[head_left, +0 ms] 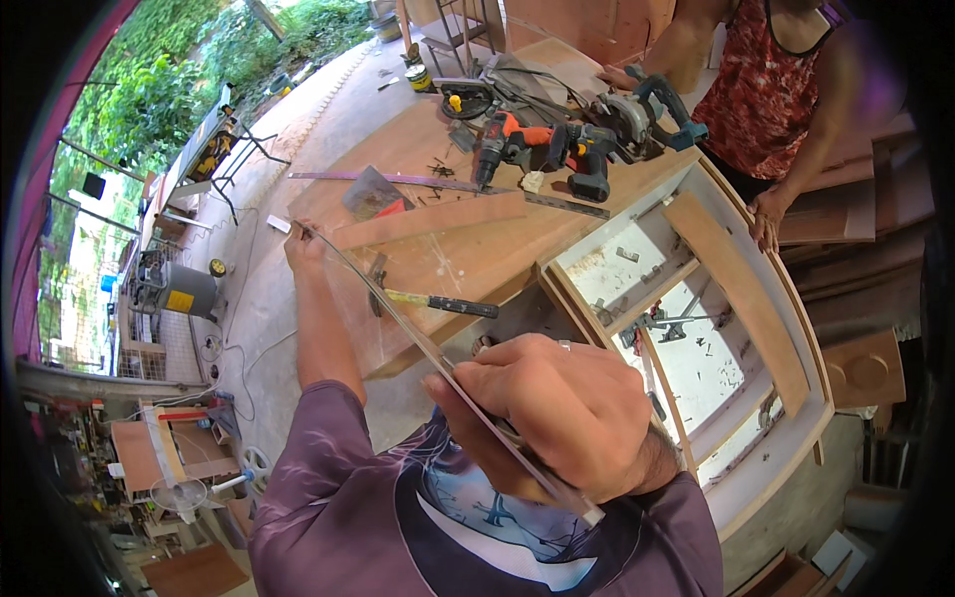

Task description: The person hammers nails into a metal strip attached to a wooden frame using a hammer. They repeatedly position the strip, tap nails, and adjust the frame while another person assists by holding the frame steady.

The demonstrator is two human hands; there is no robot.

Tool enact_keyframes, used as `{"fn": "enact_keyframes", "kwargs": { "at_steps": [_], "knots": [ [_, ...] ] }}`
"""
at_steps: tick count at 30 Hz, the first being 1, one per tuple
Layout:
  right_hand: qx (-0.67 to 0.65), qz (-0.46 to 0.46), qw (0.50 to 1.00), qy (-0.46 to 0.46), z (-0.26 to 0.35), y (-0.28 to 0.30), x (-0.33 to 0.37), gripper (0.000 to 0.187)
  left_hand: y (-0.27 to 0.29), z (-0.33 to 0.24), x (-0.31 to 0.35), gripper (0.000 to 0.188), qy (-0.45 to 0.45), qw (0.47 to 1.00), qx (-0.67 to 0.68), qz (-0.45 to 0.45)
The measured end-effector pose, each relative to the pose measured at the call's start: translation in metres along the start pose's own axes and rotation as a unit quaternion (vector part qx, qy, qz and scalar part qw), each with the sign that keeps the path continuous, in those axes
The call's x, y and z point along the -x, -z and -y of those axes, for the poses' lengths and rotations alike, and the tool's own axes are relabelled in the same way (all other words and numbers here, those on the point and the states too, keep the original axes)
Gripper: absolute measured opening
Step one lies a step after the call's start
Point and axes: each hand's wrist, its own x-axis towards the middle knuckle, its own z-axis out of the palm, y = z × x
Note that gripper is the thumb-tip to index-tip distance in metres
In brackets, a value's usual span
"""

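A long, thin, slightly bowed pale strip (398,316) runs between my hands; I cannot tell its material. My left hand (304,247), arm stretched out, is closed at the strip's far end, beside a small white piece (279,224). Close to my chest, my right hand (562,413) grips the near part between thumb and fingers, and the near end sticks out below the fist. Under the strip, a hammer (453,303) with a black and yellow handle lies on the wooden tabletop (477,249). A flat wooden board (428,221) rests beyond it.
Cordless drills (507,139), a circular saw (637,114) and loose screws (438,169) lie on the tabletop. At right stands a white-lined wooden cabinet frame (786,348); a co-worker's hand (766,219) touches its edge. A grey cylindrical machine (179,289) stands at left.
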Motion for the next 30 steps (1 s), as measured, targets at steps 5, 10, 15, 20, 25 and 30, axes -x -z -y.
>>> {"fn": "enact_keyframes", "kwargs": {
  "at_steps": [5, 10, 15, 20, 25, 30],
  "knots": [
    [0.004, 0.003, 0.999, 0.053, 0.002, 0.0, -0.009, 0.02, -0.017, 0.014, 0.004, 0.017, -0.019, 0.999, 0.032, -0.032],
    [0.005, 0.006, 0.999, 0.042, -0.001, -0.001, -0.014, 0.018, -0.023, 0.021, 0.004, 0.019, -0.024, 0.999, 0.018, -0.03],
    [-0.018, 0.017, 1.0, 0.008, -0.013, 0.008, -0.007, 0.016, -0.029, 0.023, 0.007, 0.019, -0.011, 1.0, 0.018, -0.015],
    [-0.048, -0.052, 0.981, -0.179, -0.065, 0.007, 0.006, 0.019, -0.063, 0.07, 0.068, 0.018, 0.046, 0.986, -0.098, 0.126],
    [-0.168, -0.091, 0.945, -0.265, -0.124, -0.055, 0.034, 0.017, -0.057, 0.148, 0.123, 0.018, 0.068, 0.964, -0.195, 0.166],
    [-0.278, -0.147, 0.862, -0.397, -0.135, -0.075, 0.062, 0.029, -0.017, 0.144, 0.117, 0.019, 0.094, 0.962, -0.257, 0.013]
  ]
}}
